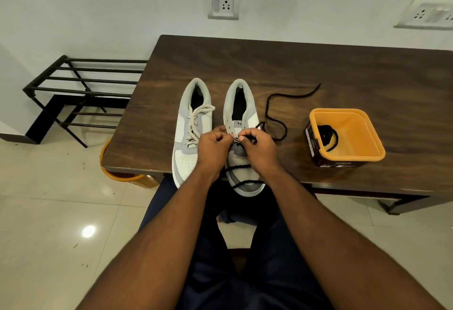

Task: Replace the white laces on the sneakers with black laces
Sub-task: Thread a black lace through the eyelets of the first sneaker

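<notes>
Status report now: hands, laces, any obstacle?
Left hand, right hand pinching black lace at right sneaker. Left sneaker still white-laced. No obstacle.

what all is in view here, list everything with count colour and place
sneakers: 2, white and grey, side by side at table's near edge
white lace: 1, in left sneaker
black lace: 1, partly in right sneaker, trailing right on table
tub: 1, orange-yellow, right on table, another black lace inside
table: 1, dark wood
shoe rack: 1, black, floor left
wall sockets: 2, white
left hand: at right sneaker's eyelets
right hand: pinching black lace
</notes>
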Action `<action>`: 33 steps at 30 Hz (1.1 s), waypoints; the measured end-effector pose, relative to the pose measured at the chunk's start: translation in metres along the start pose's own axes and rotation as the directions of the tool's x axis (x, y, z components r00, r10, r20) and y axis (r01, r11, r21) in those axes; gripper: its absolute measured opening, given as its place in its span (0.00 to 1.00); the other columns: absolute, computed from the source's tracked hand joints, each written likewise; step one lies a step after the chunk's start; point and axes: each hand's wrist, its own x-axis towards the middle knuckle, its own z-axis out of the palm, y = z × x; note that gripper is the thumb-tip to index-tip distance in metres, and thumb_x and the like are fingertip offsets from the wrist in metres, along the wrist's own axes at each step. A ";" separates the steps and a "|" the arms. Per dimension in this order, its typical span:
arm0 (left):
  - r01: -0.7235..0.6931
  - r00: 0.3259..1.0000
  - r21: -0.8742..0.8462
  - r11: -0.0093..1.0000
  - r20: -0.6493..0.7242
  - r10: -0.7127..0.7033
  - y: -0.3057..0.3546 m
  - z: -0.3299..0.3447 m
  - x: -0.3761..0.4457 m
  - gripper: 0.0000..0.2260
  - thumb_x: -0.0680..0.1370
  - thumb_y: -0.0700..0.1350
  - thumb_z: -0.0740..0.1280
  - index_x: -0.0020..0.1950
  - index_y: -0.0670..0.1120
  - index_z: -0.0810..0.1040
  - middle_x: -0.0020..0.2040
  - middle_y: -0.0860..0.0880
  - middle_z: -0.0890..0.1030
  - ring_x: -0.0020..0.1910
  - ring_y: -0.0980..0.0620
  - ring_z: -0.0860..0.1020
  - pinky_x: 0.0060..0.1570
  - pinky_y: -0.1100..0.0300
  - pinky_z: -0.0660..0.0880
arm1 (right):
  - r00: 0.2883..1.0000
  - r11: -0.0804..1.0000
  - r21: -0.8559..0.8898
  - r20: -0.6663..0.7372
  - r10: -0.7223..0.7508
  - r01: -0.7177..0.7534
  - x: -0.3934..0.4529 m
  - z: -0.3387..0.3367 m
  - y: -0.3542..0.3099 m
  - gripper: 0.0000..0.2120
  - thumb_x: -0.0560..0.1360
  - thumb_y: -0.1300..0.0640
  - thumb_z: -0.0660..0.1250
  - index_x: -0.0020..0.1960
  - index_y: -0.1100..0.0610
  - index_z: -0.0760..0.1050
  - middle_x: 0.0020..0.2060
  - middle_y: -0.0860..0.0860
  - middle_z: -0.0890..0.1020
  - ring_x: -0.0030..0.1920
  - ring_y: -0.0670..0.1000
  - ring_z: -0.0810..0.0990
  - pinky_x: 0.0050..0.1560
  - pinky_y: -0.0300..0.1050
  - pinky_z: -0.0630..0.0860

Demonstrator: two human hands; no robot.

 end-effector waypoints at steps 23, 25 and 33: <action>0.067 0.995 -0.206 0.976 0.091 -0.049 -0.006 -0.008 -0.002 0.07 0.80 0.38 0.67 0.47 0.40 0.84 0.62 0.48 0.77 0.50 0.54 0.78 0.57 0.56 0.75 | 0.915 0.795 -0.458 0.262 -0.306 0.397 0.014 -0.014 0.006 0.05 0.79 0.60 0.60 0.48 0.57 0.74 0.45 0.52 0.75 0.47 0.53 0.73 0.49 0.52 0.72; 0.071 0.993 -0.203 0.977 0.103 -0.051 -0.005 -0.009 -0.002 0.07 0.79 0.36 0.66 0.46 0.43 0.84 0.63 0.48 0.77 0.55 0.54 0.79 0.62 0.53 0.75 | 0.950 0.869 -0.394 0.215 -0.228 0.298 0.013 -0.011 0.008 0.05 0.79 0.61 0.61 0.48 0.58 0.75 0.45 0.52 0.75 0.47 0.52 0.74 0.49 0.48 0.71; 0.002 0.999 -0.032 0.999 0.032 -0.001 -0.003 -0.004 -0.001 0.05 0.76 0.35 0.70 0.41 0.42 0.81 0.58 0.52 0.78 0.62 0.53 0.77 0.63 0.56 0.74 | 0.989 0.996 0.092 0.150 -0.004 -0.010 0.010 -0.015 -0.004 0.03 0.76 0.67 0.67 0.47 0.65 0.80 0.35 0.48 0.80 0.32 0.35 0.77 0.39 0.29 0.74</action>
